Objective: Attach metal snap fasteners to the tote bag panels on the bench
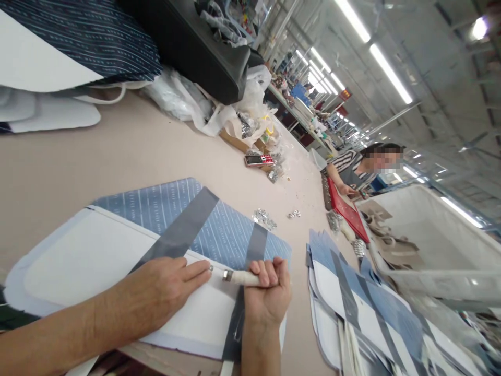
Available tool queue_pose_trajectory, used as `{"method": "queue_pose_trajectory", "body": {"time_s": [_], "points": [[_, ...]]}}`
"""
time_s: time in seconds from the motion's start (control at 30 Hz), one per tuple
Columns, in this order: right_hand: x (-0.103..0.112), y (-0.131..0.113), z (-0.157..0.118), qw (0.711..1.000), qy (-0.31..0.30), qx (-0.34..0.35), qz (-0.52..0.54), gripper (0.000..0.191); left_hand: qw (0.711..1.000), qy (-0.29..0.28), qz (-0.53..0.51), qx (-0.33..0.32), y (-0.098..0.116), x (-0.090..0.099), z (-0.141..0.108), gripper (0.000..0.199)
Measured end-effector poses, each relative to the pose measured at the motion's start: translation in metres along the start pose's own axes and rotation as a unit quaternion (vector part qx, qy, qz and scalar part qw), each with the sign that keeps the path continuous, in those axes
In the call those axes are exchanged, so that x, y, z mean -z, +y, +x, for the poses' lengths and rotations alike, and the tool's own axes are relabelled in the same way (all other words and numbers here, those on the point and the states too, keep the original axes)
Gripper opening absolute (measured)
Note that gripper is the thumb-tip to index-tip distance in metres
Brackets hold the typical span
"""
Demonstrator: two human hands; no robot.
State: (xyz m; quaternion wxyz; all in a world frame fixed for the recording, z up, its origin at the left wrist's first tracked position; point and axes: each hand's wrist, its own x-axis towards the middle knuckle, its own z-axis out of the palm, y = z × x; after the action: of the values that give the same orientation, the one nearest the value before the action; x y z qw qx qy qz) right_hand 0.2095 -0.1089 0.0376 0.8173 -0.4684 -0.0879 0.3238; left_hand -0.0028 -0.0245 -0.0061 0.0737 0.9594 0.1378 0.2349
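A blue patterned and white bag panel [219, 230] with dark grey straps lies flat in front of me. My left hand [172, 284] rests on its white part, fingers stretched together. At those fingertips is a small metal fastener [211, 268], which they appear to pinch; the thumb is hidden. My right hand [268, 287] is closed around a white-handled tool [245, 278] with a short metal end, likely a small hammer. The tool's metal end points left, a short gap from the fastener.
Loose metal pieces [264, 218] lie beyond the panel, near a red phone [259, 160] and plastic bags [180, 96]. Stacked similar panels [352, 292] are at right. Across the table [129, 151], a person [352, 167] works by a red tray [348, 211]. Dark striped fabric [105, 36] is upper left.
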Motion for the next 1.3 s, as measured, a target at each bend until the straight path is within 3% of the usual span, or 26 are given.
{"method": "queue_pose_trajectory", "body": {"time_s": [0.13, 0.33, 0.6, 0.83, 1.03, 1.3], "points": [[-0.001, 0.022, 0.006, 0.999, -0.013, 0.019, -0.044, 0.035, 1.0, -0.01, 0.003, 0.004, 0.001, -0.001, 0.0, 0.047], [-0.001, 0.027, 0.004, 0.994, -0.035, 0.038, -0.091, 0.035, 0.999, -0.05, 0.018, -0.01, 0.002, 0.004, 0.001, 0.034], [-0.013, 0.029, -0.008, 0.998, 0.018, 0.037, -0.037, 0.024, 1.0, -0.004, -0.003, -0.029, 0.002, 0.007, 0.004, 0.041], [-0.039, 0.027, -0.023, 0.981, -0.111, 0.124, -0.098, 0.026, 0.998, 0.002, -0.062, -0.009, -0.002, 0.007, 0.005, 0.041], [-0.03, 0.021, -0.013, 0.99, -0.081, 0.095, -0.073, 0.026, 0.999, 0.009, -0.049, -0.018, -0.002, 0.007, 0.003, 0.043], [-0.036, 0.024, -0.017, 0.984, -0.107, 0.114, -0.083, 0.028, 0.999, 0.003, -0.04, -0.015, 0.001, 0.01, 0.004, 0.039]]}}
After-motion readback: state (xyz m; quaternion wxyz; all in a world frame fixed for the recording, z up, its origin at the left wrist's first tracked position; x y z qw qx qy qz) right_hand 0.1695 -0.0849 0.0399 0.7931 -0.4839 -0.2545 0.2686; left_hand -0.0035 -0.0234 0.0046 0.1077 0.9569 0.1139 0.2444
